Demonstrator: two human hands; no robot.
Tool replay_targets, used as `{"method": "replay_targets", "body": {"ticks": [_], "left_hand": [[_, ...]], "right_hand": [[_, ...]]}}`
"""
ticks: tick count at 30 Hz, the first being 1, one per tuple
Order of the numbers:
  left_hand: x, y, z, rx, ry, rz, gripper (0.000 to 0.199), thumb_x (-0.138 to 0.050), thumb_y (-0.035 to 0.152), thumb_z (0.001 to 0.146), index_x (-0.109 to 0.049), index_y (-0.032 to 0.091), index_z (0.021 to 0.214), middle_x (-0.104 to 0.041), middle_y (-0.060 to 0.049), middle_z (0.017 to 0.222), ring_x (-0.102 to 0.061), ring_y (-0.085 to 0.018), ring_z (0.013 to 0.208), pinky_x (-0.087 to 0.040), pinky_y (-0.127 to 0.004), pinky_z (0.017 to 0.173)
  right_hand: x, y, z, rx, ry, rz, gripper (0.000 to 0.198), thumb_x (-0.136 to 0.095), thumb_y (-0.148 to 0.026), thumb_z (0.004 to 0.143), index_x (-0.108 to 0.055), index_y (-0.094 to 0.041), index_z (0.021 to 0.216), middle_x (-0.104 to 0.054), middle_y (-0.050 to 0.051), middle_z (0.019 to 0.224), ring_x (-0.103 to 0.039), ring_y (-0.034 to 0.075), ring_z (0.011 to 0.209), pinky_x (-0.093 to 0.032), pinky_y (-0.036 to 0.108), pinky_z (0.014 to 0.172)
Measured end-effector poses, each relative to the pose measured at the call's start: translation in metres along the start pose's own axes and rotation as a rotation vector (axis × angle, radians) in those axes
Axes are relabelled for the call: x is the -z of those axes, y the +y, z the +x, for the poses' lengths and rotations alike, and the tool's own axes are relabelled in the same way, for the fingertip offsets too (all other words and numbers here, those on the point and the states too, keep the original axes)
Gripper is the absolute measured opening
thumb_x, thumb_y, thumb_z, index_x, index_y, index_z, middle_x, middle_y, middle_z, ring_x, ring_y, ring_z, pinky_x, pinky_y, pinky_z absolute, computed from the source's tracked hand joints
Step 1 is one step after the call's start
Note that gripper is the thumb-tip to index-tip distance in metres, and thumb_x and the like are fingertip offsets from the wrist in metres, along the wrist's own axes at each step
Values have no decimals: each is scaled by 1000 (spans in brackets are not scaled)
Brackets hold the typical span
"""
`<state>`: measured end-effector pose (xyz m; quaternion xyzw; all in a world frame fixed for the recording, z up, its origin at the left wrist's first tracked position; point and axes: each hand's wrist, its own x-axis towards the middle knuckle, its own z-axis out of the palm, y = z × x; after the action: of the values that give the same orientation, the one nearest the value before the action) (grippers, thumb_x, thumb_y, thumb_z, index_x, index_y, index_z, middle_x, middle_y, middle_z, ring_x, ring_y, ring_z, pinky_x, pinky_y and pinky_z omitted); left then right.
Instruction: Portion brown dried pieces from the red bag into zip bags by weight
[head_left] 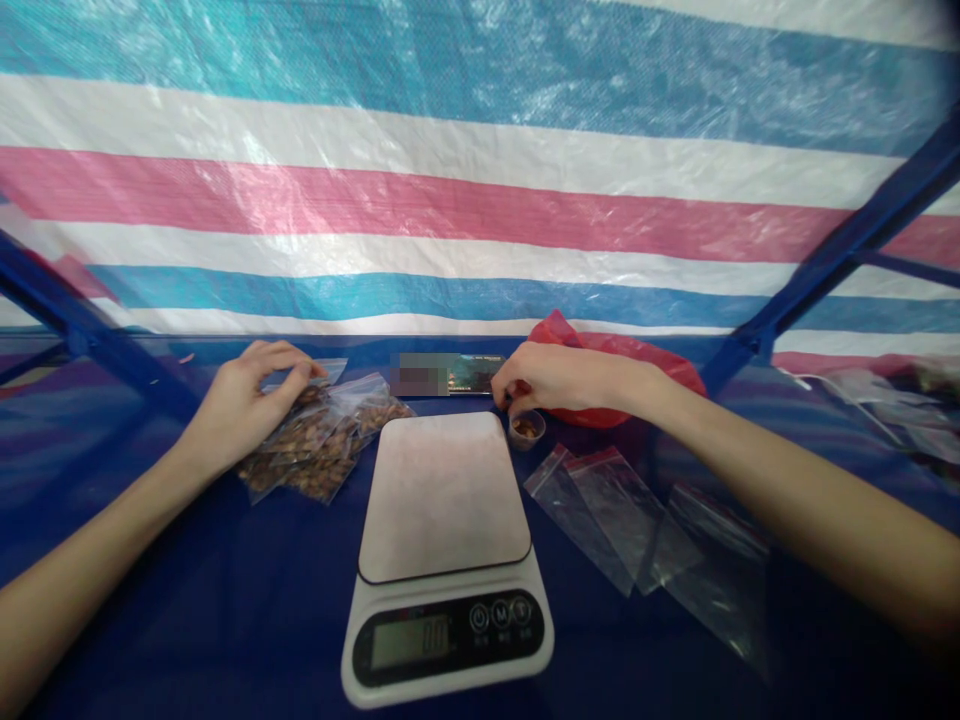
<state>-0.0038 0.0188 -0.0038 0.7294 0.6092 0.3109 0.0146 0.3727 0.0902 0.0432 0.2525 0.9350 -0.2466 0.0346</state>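
My left hand rests over a pile of clear zip bags filled with small brown pieces that look like nuts or beans. Its thumb and fingers come together at the top edge of one bag. Beyond the scale, my right hand has its fingers curled down beside a small clear plastic cup with a few brown pieces inside. Whatever those fingertips hold, if anything, is hidden. Between my hands stands a white kitchen scale with a bare platform; its display seems to read 0.0.
A phone-like screen lies behind the scale, partly blurred out. Under and behind my right forearm is a red plastic bag. Several flat clear zip bags lie right of the scale. Blue metal bars and a striped tarp bound the blue surface.
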Motion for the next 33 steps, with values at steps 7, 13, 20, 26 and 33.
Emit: {"method": "replay_targets", "body": {"ticks": [7,13,20,26,33], "left_hand": [[0,0,0,-2,-7,-8,43,-47,44,97,-80,17,90,-79,-11,103,-66,-28,110,-50,-43,104],[1,1,0,-4,-4,-10,43,-47,45,97,-80,18,89,-79,-10,103,-67,-29,109,-50,-42,103],[1,4,-1,16,-6,-19,42,-47,46,96,-79,19,89,-79,-10,102,-66,-29,109,-50,-44,104],[2,3,0,-11,9,-10,43,-47,46,96,-80,20,88,-79,-9,101,-67,-27,108,-51,-42,104],[14,19,-2,-92,-1,-49,44,-47,47,102,-79,17,99,-80,-10,108,-69,-27,111,-51,-41,106]], "right_hand": [[3,-5,-4,-97,-14,-40,9,-69,-12,86,-76,-18,85,-77,2,85,-66,17,73,-48,29,69],[5,-10,-7,-151,-21,-61,16,-65,-6,83,-75,-19,84,-75,1,82,-64,16,72,-49,28,69],[8,-9,-8,-192,-19,-62,15,-70,-5,77,-67,-19,72,-64,-2,69,-54,13,61,-41,25,59],[10,-14,-10,-300,-51,-66,19,-66,2,74,-65,-17,71,-57,-4,64,-49,11,58,-34,26,56],[13,-6,-16,-228,-89,-85,19,-60,-1,73,-66,-18,74,-64,-2,70,-54,15,65,-38,29,62]]}}
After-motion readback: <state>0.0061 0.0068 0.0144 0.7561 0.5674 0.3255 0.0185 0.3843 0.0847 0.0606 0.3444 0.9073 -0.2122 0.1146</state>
